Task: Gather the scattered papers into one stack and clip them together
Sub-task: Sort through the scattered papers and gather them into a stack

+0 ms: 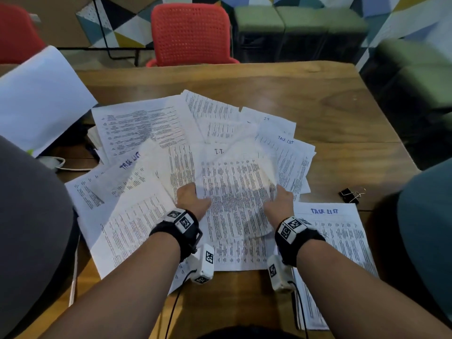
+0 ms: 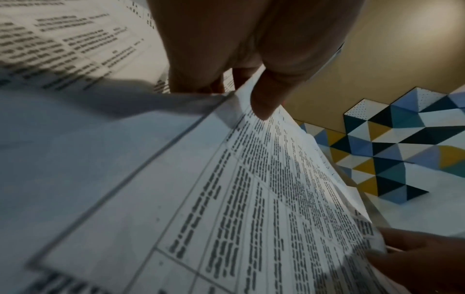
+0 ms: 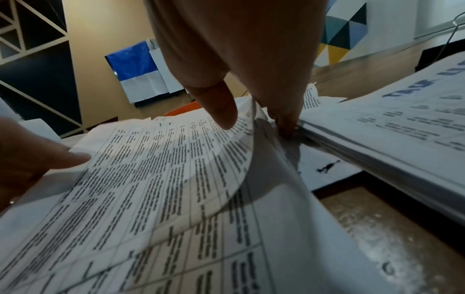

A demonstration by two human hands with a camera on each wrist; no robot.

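Observation:
Several printed sheets (image 1: 151,133) lie fanned over the wooden table (image 1: 330,106). Both hands hold a small bundle of printed sheets (image 1: 234,192) lifted above the pile. My left hand (image 1: 193,196) grips its left edge, thumb on top (image 2: 264,101), fingers underneath. My right hand (image 1: 278,199) grips its right edge, thumb on top (image 3: 221,107), fingers under the sheets. The bundle (image 3: 156,163) bows upward between the hands. A black binder clip (image 1: 349,194) lies on the table to the right, apart from both hands.
A "Task List" sheet (image 1: 340,241) lies at the near right on a thicker stack. A large white sheet (image 1: 41,99) covers dark items at the left. A red chair (image 1: 190,33) stands behind the table. People's clothed bodies sit at both sides.

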